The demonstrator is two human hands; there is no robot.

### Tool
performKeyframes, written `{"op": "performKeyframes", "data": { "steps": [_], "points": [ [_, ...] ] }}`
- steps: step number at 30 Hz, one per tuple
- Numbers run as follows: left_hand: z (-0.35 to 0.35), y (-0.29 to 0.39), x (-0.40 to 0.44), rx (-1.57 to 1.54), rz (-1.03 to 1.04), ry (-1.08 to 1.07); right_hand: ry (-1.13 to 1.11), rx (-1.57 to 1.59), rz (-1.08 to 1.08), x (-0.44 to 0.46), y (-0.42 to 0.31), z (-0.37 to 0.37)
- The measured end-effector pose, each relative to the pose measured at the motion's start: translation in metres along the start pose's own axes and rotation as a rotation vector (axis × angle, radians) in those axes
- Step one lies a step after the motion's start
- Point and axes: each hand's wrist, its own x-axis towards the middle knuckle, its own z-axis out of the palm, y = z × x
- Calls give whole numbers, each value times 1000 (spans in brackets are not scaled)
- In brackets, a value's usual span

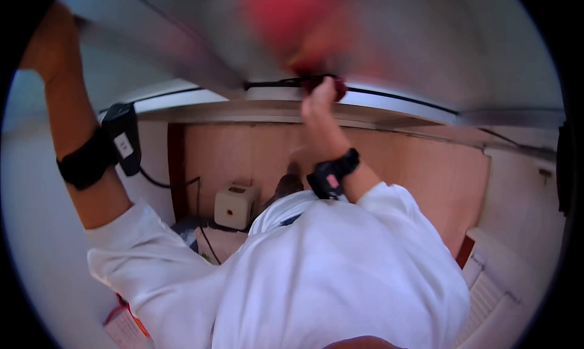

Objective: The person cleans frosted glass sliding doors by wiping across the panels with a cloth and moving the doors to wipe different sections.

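At the upper left, my left hand (52,42) is raised against a pale surface; its fingers are cut off by the dark rim of the view. My right hand (317,103) is at the front edge of a grey surface (413,96), its fingers closed round a dark red object (338,89). A thin black rod or cord runs leftward from that object. Just beyond my right hand, a large red shape (292,20) is smeared by motion, too blurred to name. Both wrists wear black straps, and a black box (125,139) with a cable hangs beside my left forearm.
Below the edge, a beige stool (236,207) stands on the floor near a reddish-brown panel (401,166). A black cable (199,209) hangs at the left. A white slatted item (486,300) lies at the lower right, and a red-edged card (126,328) at the lower left.
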Motion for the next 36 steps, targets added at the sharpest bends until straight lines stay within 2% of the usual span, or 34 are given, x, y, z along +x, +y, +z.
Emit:
{"op": "performKeyframes", "data": {
  "steps": [1,2,3,4,8,12,15,17,19,20,22,26,28,30,32,33,36],
  "points": [
    [-2,3,-2,-230,-25,103,-11,-5,33,-3,14,3],
    [-2,4,-3,-327,-33,154,-22,-10,65,-7,28,6],
    [-2,2,-4,-382,-38,186,-34,-16,98,-10,41,9],
    [-3,4,-5,-436,-47,213,3,67,247,-54,27,37],
    [-2,11,-4,-606,-64,284,-21,142,527,-21,93,53],
    [-3,19,0,-716,-71,343,-2,298,711,-26,52,50],
    [-4,24,2,-802,-85,338,-168,330,734,-11,-12,25],
    [-5,29,2,-682,-126,328,-143,383,703,8,-71,-2],
    [39,-24,-11,-571,-116,336,-73,401,666,37,-126,-33],
    [69,-56,-18,-458,-112,340,-111,376,586,49,-155,-51],
    [77,-62,-21,-341,-111,346,0,287,402,49,-227,-72],
    [67,-59,-31,-445,-215,269,-11,167,-80,75,-328,-106],
    [55,-49,-29,-478,-241,233,28,64,-443,82,-350,-97],
    [52,-45,-28,-467,-247,226,76,43,-634,86,-345,-85],
    [45,-43,-26,-449,-238,237,197,-390,-1114,62,-304,-57],
    [43,-42,-27,-443,-240,239,106,-696,-1213,37,-282,-55],
    [37,-39,-26,-418,-229,244,-100,-950,-1460,12,-224,-57]
  ]
}}
